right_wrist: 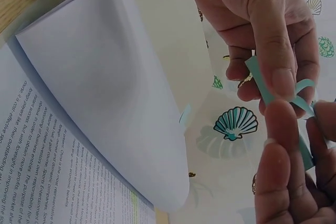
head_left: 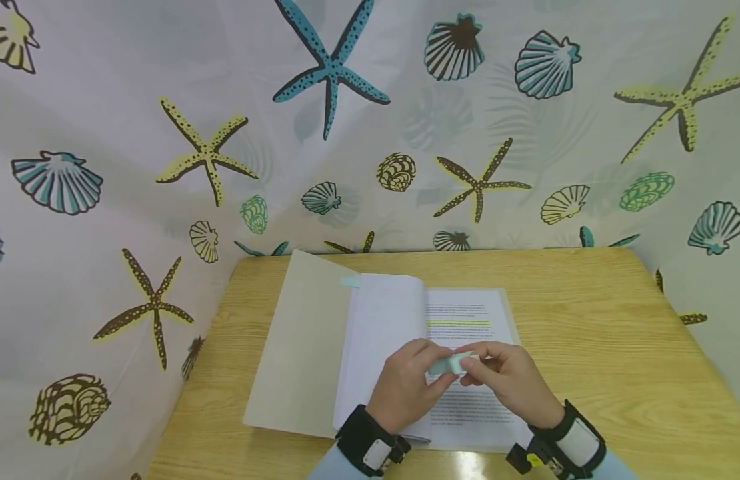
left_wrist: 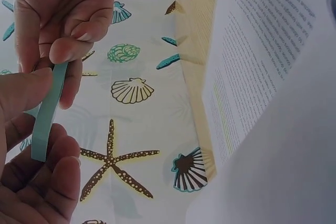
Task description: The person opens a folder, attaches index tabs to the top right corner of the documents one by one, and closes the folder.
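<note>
My left hand [head_left: 406,383] holds a narrow pale teal pad of sticky notes [head_left: 445,365] between thumb and fingers, above the right page of an open document. Meeting it from the other side, my right hand [head_left: 513,379] pinches at the pad's right end with thumb and forefinger. In the left wrist view the teal pad [left_wrist: 47,114] runs lengthwise between both hands. The right wrist view shows a thin strip [right_wrist: 303,88] curling off the pad at the fingertips. Fingers hide part of the pad.
The document's printed page [head_left: 466,413] bears a yellow highlighted line [head_left: 459,324]. Its turned white pages [head_left: 382,333] lie left, over a beige cover [head_left: 298,353]. A teal tab [head_left: 350,282] sticks out at their top. The wooden table [head_left: 616,333] meets a patterned cloth [head_left: 394,220].
</note>
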`<move>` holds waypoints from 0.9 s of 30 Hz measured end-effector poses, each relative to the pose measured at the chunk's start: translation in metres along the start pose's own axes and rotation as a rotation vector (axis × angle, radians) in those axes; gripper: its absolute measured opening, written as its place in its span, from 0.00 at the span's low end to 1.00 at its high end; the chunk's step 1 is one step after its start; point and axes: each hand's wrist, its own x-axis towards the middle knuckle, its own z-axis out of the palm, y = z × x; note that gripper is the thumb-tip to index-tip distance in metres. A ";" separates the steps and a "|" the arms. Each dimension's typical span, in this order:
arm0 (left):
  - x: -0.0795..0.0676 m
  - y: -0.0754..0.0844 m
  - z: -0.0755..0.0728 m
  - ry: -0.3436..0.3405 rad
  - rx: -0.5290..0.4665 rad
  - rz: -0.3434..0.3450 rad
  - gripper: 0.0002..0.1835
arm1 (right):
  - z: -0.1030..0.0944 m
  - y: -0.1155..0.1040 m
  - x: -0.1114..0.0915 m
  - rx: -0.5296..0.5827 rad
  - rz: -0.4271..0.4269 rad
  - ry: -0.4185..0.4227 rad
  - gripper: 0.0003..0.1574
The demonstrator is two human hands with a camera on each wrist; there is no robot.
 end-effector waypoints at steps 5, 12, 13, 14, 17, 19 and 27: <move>0.001 0.000 -0.001 0.008 -0.022 0.020 0.15 | 0.000 0.001 0.000 0.020 0.007 0.035 0.09; 0.002 0.002 -0.004 0.018 -0.039 0.015 0.14 | -0.002 0.004 0.000 0.099 0.040 0.068 0.13; 0.002 0.002 -0.004 0.019 -0.043 0.011 0.14 | -0.002 0.004 0.000 0.118 0.049 0.067 0.14; 0.003 0.002 -0.004 0.021 -0.048 0.009 0.13 | -0.003 0.004 0.001 0.128 0.057 0.058 0.17; 0.003 0.003 -0.004 0.020 -0.071 0.008 0.14 | -0.002 0.004 0.001 0.128 0.085 0.022 0.23; 0.003 0.003 -0.003 0.023 -0.080 0.019 0.14 | 0.000 0.003 0.002 0.079 0.087 0.019 0.21; 0.001 0.005 0.003 0.120 -0.024 -0.037 0.20 | 0.009 0.005 0.005 -0.504 -0.316 0.337 0.14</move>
